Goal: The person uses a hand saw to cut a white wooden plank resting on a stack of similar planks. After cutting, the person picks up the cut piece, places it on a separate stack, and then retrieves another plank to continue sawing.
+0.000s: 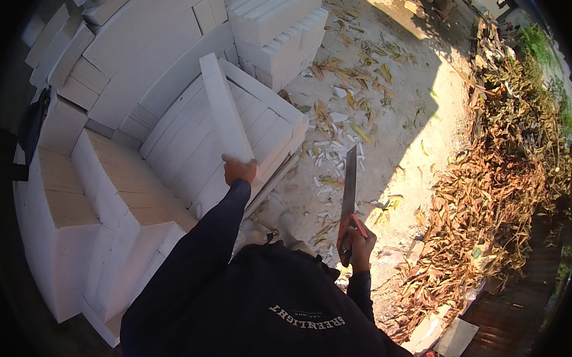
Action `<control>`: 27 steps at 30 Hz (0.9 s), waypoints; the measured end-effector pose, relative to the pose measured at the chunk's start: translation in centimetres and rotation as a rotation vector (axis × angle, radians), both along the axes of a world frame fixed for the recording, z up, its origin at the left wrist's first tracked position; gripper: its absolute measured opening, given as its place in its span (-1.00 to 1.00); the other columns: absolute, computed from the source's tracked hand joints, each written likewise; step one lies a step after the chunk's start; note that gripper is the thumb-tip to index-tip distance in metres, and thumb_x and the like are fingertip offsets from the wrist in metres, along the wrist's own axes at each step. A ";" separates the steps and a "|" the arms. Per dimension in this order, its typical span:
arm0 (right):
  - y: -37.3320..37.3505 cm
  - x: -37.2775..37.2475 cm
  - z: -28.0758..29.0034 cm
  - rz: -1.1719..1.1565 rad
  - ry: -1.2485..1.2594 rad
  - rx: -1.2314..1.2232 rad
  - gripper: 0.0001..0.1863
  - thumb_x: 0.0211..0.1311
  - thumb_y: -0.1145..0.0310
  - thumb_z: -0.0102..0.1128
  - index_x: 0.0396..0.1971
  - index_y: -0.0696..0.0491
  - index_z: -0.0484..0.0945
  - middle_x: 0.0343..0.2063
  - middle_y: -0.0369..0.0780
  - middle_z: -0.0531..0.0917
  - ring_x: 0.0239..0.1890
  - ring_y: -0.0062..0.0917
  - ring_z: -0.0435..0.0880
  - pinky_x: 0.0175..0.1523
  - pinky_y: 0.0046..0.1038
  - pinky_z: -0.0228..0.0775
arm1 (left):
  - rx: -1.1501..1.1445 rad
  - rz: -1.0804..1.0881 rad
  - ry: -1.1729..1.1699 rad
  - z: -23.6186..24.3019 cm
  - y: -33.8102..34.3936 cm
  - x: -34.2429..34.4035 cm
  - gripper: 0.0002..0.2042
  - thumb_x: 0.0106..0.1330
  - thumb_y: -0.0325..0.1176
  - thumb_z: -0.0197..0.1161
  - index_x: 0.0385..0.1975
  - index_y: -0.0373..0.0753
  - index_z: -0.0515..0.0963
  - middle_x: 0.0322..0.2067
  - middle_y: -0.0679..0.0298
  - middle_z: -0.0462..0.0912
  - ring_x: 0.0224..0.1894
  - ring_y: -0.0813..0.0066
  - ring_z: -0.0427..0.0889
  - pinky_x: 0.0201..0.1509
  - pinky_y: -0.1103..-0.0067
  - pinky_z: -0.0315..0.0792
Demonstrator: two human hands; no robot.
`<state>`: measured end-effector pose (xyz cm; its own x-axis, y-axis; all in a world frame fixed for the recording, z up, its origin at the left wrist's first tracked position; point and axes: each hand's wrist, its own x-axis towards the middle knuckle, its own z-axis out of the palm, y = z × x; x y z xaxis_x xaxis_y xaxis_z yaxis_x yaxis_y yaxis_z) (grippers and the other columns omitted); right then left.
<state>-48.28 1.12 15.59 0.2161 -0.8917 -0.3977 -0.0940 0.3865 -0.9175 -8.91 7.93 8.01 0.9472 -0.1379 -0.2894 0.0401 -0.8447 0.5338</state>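
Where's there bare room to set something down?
Barest: the sandy ground between the saw and brown leaf pile, and the tops of the blocks left of the left forearm. Crowded: between saw and block stack, where white scraps and fallen leaves litter the ground; the held block slants across that stack.

An arc of white lettering (307,325) stands on the black shirt (249,298).

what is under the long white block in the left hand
Side-by-side white rectangular blocks show on both sides of the long white block; what lies directly beneath it is covered.
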 end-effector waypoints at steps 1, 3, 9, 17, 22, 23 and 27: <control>0.0 -0.9 -0.3 -0.003 0.006 0.002 -0.76 0.22 0.56 0.18 -0.14 0.28 0.67 -0.74 -0.35 0.48 -0.80 -0.69 0.38 -0.68 -0.55 0.20 | -0.002 0.014 -0.032 -0.2 -0.2 0.0 0.09 -0.04 0.01 0.56 0.37 -0.56 0.11 0.07 -0.26 0.57 0.10 -0.22 0.63 0.21 0.15 0.52; 0.1 -1.9 -0.7 -0.016 0.077 -0.003 -0.82 0.22 0.56 0.17 -0.23 0.27 0.66 -0.75 -0.35 0.48 -0.81 -0.69 0.39 -0.68 -0.57 0.17 | -0.012 0.041 -0.092 0.2 -0.6 -0.3 0.03 -0.04 -0.07 0.54 0.35 -0.56 0.14 0.02 -0.24 0.62 0.05 -0.21 0.66 0.18 0.14 0.54; -1.0 -2.6 -1.4 -0.006 0.173 -0.108 -0.84 0.19 0.57 0.15 -0.29 0.25 0.67 -0.76 -0.35 0.47 -0.82 -0.70 0.36 -0.69 -0.57 0.11 | -0.077 0.087 -0.062 -0.2 -2.2 0.7 0.03 -0.07 -0.05 0.58 0.31 -0.57 0.18 -0.07 -0.25 0.67 0.01 -0.18 0.69 0.15 0.14 0.56; -3.6 3.7 5.6 0.249 0.203 -0.339 -0.73 0.26 0.43 0.20 -0.11 0.23 0.67 -0.56 -0.36 0.57 -0.52 -0.72 0.49 -0.41 -0.58 0.34 | -0.055 0.059 -0.087 -1.2 -5.7 1.9 0.15 0.05 0.19 0.50 0.42 -0.58 0.06 0.07 -0.30 0.58 0.08 -0.16 0.66 0.16 0.15 0.55; -3.0 9.8 8.5 0.468 0.126 -0.429 -0.62 0.31 0.39 0.25 0.07 0.24 0.62 -0.54 -0.37 0.56 -0.50 -0.73 0.48 -0.37 -0.63 0.33 | -0.437 -0.039 -0.168 -10.1 -0.9 6.5 -0.13 0.42 0.10 0.21 0.48 -0.48 0.11 -0.10 -0.15 0.68 -0.03 0.06 0.71 0.09 0.31 0.55; -2.4 11.2 9.3 0.477 0.058 -0.430 -0.57 0.31 0.40 0.26 0.13 0.25 0.58 -0.53 -0.36 0.56 -0.50 -0.73 0.48 -0.35 -0.64 0.34 | -0.510 -0.062 -0.094 -10.5 0.0 6.8 -0.19 0.46 0.05 0.17 0.49 -0.46 0.12 -0.15 -0.11 0.71 -0.07 0.14 0.71 0.06 0.35 0.56; 1.3 13.6 7.8 0.584 0.081 -0.548 -0.27 0.32 0.41 0.29 0.42 0.32 0.23 -0.44 -0.29 0.60 -0.41 -0.69 0.54 -0.23 -0.59 0.46 | -0.712 -0.120 0.210 -8.1 0.5 6.6 -0.28 0.54 -0.05 0.10 0.53 -0.38 0.09 -0.35 0.02 0.72 -0.24 0.39 0.66 -0.07 0.52 0.52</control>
<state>-34.69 2.41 23.40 0.6969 -0.7166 0.0295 -0.2159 -0.2488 -0.9442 -2.30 8.43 -0.12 0.8484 -0.4583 -0.2647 0.1309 -0.3029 0.9440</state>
